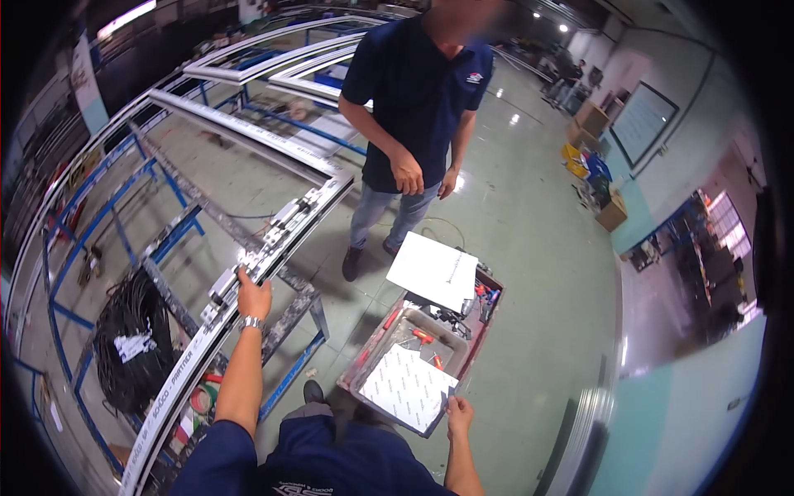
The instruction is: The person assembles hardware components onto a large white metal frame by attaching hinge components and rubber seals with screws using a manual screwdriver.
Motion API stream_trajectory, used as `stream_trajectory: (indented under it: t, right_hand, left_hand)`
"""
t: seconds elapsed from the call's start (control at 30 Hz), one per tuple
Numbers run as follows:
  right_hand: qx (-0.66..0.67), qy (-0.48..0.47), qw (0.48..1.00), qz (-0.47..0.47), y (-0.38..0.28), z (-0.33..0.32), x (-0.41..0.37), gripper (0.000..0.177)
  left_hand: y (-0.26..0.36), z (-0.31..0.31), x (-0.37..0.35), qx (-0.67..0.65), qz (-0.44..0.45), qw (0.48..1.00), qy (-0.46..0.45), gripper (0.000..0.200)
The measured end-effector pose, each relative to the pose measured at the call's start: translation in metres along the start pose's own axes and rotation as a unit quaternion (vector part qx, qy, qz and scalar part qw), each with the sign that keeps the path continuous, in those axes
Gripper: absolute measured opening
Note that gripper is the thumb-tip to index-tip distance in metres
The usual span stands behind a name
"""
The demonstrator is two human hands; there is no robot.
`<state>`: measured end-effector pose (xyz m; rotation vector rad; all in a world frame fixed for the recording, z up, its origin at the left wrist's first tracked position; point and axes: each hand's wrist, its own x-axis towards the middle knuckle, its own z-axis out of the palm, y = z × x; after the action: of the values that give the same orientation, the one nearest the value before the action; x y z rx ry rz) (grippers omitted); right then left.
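Note:
My left hand point(254, 295) reaches out to the white frame profile point(178, 376), its fingers on the metal hardware pieces point(225, 283) along the profile. Whether it grips one of them cannot be made out. My right hand point(459, 415) is closed at the right front corner of the tool bin, on a small dark piece point(451, 393) too small to name. Beside it, a white printed sheet point(405, 387) lies in the grey bin point(361, 372), near orange-handled tools point(423, 336). Another white sheet point(432, 271) covers the far part of the red crate point(488, 318).
A co-worker point(413, 107) in a dark shirt stands beyond the crate. Blue metal stands point(294, 374) support the frame on the left. Black coiled cable point(132, 347) hangs under it. Cardboard boxes point(612, 212) line the right wall.

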<state>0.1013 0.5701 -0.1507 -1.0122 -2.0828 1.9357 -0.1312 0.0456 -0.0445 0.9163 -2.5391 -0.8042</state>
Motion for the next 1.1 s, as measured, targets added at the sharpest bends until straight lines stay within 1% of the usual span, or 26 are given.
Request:
stream_trajectory:
  t: [0.07,0.13,0.17,0.27,0.3,0.4,0.47,0.5,0.53,0.57,0.6,0.67,0.73,0.8,0.87,0.9,0.97,1.03,1.1]
  right_hand:
    - [0.009,0.003,1.000,0.007,-0.002,0.001,-0.004,0.015]
    - [0.013,0.007,1.000,0.008,-0.004,0.003,-0.002,0.015]
    - [0.010,0.012,1.000,0.008,-0.004,0.002,-0.002,0.015]
    - [0.020,0.008,1.000,0.011,-0.001,0.000,-0.001,0.015]
    - [0.025,0.004,1.000,0.013,-0.003,0.000,-0.004,0.016]
    - [0.047,0.001,0.999,0.024,-0.008,0.000,-0.008,0.016]
    - [0.057,0.009,0.998,0.028,-0.006,0.000,-0.008,0.016]
    - [0.047,0.010,0.998,0.041,0.001,-0.001,-0.004,0.016]
    - [0.068,0.008,0.997,0.044,0.002,-0.001,0.001,0.016]
    - [0.090,0.006,0.995,0.050,0.003,-0.002,0.001,0.016]
    - [0.112,0.004,0.992,0.061,0.004,-0.002,-0.003,0.016]
    - [0.153,-0.015,0.984,0.087,0.008,-0.006,-0.004,0.013]
    - [0.198,-0.017,0.976,0.091,0.016,-0.010,0.000,0.014]
    - [0.240,-0.011,0.964,0.114,0.015,-0.011,-0.001,0.015]
    - [0.288,-0.004,0.948,0.136,0.017,-0.008,-0.010,0.018]
    - [0.312,0.000,0.939,0.143,0.020,-0.008,-0.013,0.019]
    - [0.349,-0.003,0.925,0.150,0.025,-0.011,-0.013,0.021]
    - [0.379,-0.012,0.912,0.158,0.029,-0.011,-0.015,0.022]
    - [0.370,-0.033,0.914,0.162,0.030,-0.012,-0.016,0.024]
  left_hand:
    - [-0.003,-0.005,0.001,0.008,0.010,1.000,-0.016,0.071]
    - [-0.009,-0.003,0.004,-0.030,0.036,0.999,0.015,0.067]
    - [-0.013,-0.001,0.005,-0.017,0.038,0.999,0.002,0.065]
    - [-0.003,-0.011,0.002,-0.033,0.030,0.999,-0.020,0.063]
    - [0.002,-0.010,0.001,-0.037,0.023,0.999,-0.006,0.058]
    - [0.027,0.011,-0.034,-0.105,0.143,0.984,-0.020,0.049]
    - [0.059,0.028,-0.088,-0.151,0.235,0.944,-0.175,0.043]
    - [0.080,0.034,-0.125,-0.137,0.240,0.918,-0.286,0.043]
    - [0.096,0.041,-0.164,-0.119,0.241,0.879,-0.394,0.043]
    - [0.096,0.067,-0.196,-0.138,0.302,0.834,-0.440,0.039]
    - [0.106,0.079,-0.222,-0.096,0.420,0.778,-0.457,0.036]
    - [0.108,0.126,-0.271,-0.078,0.415,0.746,-0.515,0.032]
    - [0.138,0.145,-0.306,0.020,0.465,0.715,-0.521,0.032]
    - [0.165,0.147,-0.334,0.092,0.471,0.719,-0.502,0.035]
    - [0.175,0.164,-0.350,0.128,0.456,0.711,-0.519,0.038]
    - [0.177,0.172,-0.357,0.143,0.444,0.709,-0.529,0.039]
    - [0.180,0.177,-0.366,0.130,0.444,0.692,-0.554,0.042]
    - [0.186,0.174,-0.372,0.135,0.416,0.696,-0.570,0.047]
    - [0.184,0.184,-0.384,0.140,0.383,0.725,-0.555,0.052]
